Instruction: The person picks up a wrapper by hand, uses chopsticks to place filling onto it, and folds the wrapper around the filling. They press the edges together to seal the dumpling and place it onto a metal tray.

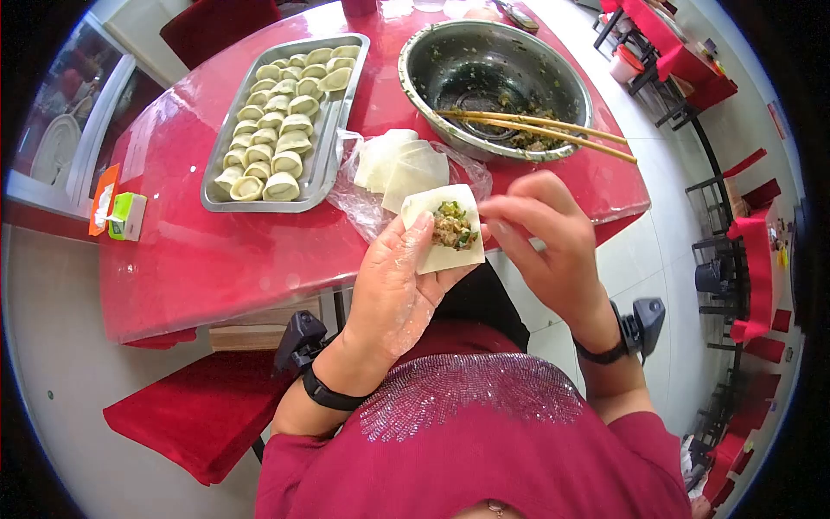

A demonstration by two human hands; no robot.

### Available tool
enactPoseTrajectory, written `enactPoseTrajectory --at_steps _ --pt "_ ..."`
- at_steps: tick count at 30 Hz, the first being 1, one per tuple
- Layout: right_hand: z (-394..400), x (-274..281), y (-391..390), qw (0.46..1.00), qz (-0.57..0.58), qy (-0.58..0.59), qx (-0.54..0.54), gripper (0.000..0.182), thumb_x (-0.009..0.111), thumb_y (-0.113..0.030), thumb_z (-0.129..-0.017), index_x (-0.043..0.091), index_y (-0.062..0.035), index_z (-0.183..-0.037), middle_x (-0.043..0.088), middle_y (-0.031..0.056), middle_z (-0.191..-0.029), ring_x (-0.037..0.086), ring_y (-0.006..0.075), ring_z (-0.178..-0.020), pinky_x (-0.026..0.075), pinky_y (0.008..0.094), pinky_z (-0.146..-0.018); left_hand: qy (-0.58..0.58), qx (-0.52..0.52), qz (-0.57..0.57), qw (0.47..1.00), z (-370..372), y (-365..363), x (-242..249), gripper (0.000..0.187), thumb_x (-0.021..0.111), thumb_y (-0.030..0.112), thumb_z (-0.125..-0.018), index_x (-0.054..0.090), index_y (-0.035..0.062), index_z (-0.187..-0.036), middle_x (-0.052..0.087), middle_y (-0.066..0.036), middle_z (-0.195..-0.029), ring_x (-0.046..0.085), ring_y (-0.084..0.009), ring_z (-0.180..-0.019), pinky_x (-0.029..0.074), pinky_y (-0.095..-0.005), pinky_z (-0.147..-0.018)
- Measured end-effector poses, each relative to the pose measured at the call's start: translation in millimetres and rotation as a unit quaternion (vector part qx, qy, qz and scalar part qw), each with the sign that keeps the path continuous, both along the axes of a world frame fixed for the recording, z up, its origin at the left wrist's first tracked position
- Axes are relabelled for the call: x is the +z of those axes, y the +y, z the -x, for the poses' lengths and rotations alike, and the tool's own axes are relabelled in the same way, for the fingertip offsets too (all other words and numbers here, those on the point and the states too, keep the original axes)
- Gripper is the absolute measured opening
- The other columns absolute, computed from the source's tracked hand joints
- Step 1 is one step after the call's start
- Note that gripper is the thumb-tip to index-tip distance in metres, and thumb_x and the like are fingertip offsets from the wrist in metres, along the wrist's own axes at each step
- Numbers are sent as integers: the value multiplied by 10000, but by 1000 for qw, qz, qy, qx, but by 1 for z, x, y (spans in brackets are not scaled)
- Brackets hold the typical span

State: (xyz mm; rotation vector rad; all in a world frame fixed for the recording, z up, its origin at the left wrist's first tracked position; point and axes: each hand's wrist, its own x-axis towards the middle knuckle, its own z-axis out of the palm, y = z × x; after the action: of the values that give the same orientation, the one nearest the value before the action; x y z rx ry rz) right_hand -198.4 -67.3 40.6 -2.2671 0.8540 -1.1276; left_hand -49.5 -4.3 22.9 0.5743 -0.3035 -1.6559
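My left hand (393, 285) holds a square dumpling wrapper (441, 258) with its thumb on the near left edge and the fingers beneath. A mound of minced filling with chopped greens (452, 227) sits in the middle of the wrapper. Flour dusts that hand. Right at the wrapper's right edge are the fingertips of my right hand (553, 242), its fingers apart and loosely bent. Behind the held wrapper, a fanned stack of wrappers (393, 164) lies on a clear plastic bag (346, 203).
A metal tray (324, 164) carries rows of folded dumplings (268, 130) at the left. To the right, a steel bowl (415, 82) holds leftover filling, with chopsticks (553, 134) across its rim. A red table (225, 259) bears them. A red stool (199, 415) stands at lower left.
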Motion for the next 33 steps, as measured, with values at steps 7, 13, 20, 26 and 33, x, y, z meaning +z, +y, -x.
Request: enactPoseTrajectory --at_steps 7,13,20,26,33 --pt "-17 -12 -3 995 5 52 91 94 589 -60 -728 608 -25 -813 519 91 -724 519 253 -695 420 327 -631 -15 -17 -17 1000 -3 12 -12 313 348 177 -926 398 -5 -1175 508 -91 -1082 539 -172 -970 472 -317 -839" --pt "-17 -4 7 991 -68 42 107 121 607 -62 -723 605 -27 -839 538 95 -761 534 236 -719 435 315 -624 1 -7 -29 1000 -8 24 -4 313 361 191 -923 407 -1 -1167 518 -84 -1058 544 -163 -951 474 -312 -834" --pt "-12 3 8 975 63 84 196 294 717 -111 -598 602 -67 -866 527 55 -807 530 209 -720 442 303 -619 21 23 -15 999 -12 26 -11 268 458 153 -887 436 33 -1126 534 -63 -1024 552 -143 -922 491 -285 -782" --pt "-9 -10 7 955 200 120 182 264 670 -100 -583 599 -90 -837 510 30 -818 522 180 -715 428 287 -607 13 40 -40 998 -9 25 -11 294 454 161 -885 430 20 -1143 539 -97 -1061 561 -173 -936 493 -316 -805" --pt "-14 -16 1 956 241 51 161 238 634 -98 -589 597 -83 -823 536 21 -810 522 170 -690 426 284 -615 4 19 -41 999 -13 20 -15 258 479 119 -874 452 33 -1115 553 -65 -1014 563 -155 -913 484 -302 -799"
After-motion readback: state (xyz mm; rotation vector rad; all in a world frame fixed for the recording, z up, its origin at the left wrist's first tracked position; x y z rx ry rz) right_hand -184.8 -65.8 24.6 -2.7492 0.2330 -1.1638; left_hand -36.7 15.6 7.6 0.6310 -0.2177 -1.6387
